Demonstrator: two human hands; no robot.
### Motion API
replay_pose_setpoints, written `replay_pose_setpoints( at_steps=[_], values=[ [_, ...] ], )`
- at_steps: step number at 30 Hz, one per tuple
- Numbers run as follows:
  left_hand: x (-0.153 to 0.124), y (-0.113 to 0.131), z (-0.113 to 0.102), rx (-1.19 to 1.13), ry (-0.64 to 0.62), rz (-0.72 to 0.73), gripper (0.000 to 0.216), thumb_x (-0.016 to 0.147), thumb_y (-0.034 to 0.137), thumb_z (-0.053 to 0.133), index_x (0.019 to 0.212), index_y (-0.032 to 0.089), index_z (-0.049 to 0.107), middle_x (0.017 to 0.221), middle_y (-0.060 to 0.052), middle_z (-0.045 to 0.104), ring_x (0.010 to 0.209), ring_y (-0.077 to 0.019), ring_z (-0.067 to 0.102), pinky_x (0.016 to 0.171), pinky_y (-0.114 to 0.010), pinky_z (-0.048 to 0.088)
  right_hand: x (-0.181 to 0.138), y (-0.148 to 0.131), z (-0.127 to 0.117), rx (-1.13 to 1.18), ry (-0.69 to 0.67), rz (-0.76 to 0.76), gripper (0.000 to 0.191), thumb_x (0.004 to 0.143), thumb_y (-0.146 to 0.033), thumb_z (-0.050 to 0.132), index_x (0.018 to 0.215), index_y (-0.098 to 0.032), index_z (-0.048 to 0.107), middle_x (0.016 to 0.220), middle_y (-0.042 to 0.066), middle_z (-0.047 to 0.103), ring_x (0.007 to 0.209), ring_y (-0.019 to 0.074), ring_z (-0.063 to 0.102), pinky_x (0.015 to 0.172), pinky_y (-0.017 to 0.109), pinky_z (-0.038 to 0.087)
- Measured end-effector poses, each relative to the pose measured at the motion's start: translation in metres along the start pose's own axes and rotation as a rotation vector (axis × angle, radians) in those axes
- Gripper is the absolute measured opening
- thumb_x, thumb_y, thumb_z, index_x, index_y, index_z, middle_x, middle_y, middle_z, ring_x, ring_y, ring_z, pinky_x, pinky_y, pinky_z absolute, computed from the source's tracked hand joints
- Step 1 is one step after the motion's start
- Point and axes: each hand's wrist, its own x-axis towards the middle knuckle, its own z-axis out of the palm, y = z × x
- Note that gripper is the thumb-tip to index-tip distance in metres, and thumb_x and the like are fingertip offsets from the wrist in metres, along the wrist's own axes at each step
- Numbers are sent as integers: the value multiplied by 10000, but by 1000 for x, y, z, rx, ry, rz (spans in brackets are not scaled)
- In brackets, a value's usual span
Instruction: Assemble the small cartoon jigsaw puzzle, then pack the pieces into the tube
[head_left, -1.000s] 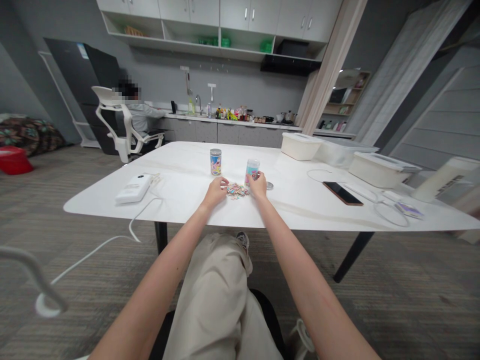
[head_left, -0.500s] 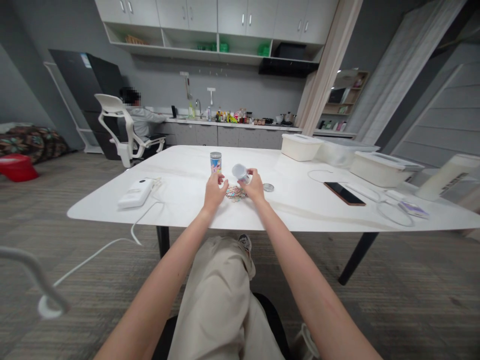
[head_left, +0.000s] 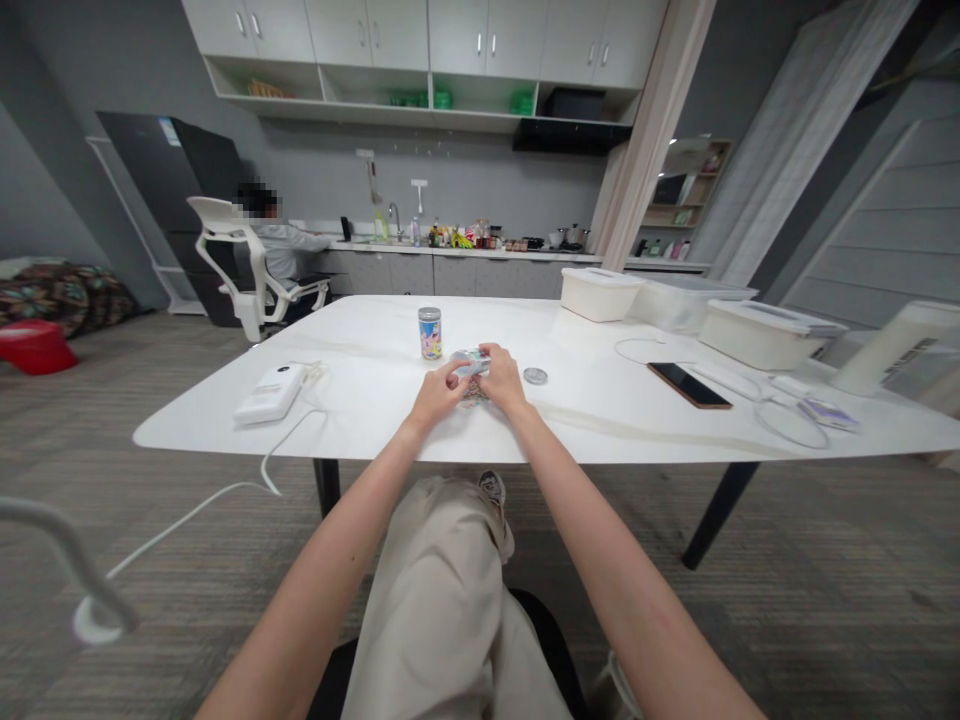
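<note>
A small clear can [head_left: 470, 360] lies tipped on its side between my hands, low over the white table. My right hand [head_left: 501, 378] is closed around the can's right end. At its left end, the fingers of my left hand [head_left: 441, 392] are curled against it. Below the can is a pile of small colourful flat pieces [head_left: 473, 392], partly hidden by my fingers. A round silver lid [head_left: 535, 376] lies flat to the right of my right hand. Beyond my left hand, a second can [head_left: 430, 335] with a colourful printed wrap and silver lid stands upright.
On the white table [head_left: 360, 400], a white device [head_left: 271, 393] with a cable lies left. A phone [head_left: 688, 385], cables and a purple packet [head_left: 827, 414] lie right. Storage boxes [head_left: 600, 295] and a tilted white bottle [head_left: 896, 350] stand behind them. A person [head_left: 285, 250] sits at the far counter.
My left hand has moved right, from near the upright can to the tipped can. The tipped can has come down and turned flatter above the pile, with my right hand still on it.
</note>
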Motion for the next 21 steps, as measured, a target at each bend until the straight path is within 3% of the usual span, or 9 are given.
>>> replay_pose_setpoints(
  at_steps=[7,16,21],
  values=[
    [1,-2,-2,-393,-328,-218,649,784,355,626,1365,108,473,432,121,347,325,-45,228,380,-197,175,0,-1,-6,67,-66,-21,487,674,-159,615,1148,-202,512,1150,87,631,1084,267,560,934,411,443],
    [-1,6,-4,-376,-304,-224,531,799,326,610,1281,140,488,462,118,365,308,-38,238,366,-182,175,-1,-1,-7,44,-110,-65,471,675,-149,605,1136,-205,528,1121,85,641,1062,272,560,925,412,441],
    [1,4,-2,-354,-299,-182,389,802,282,593,1157,144,520,494,103,417,346,-55,301,402,-188,260,-2,0,-7,14,-132,-94,459,682,-149,590,1135,-185,533,1130,99,637,1060,277,557,915,412,437]
  ],
)
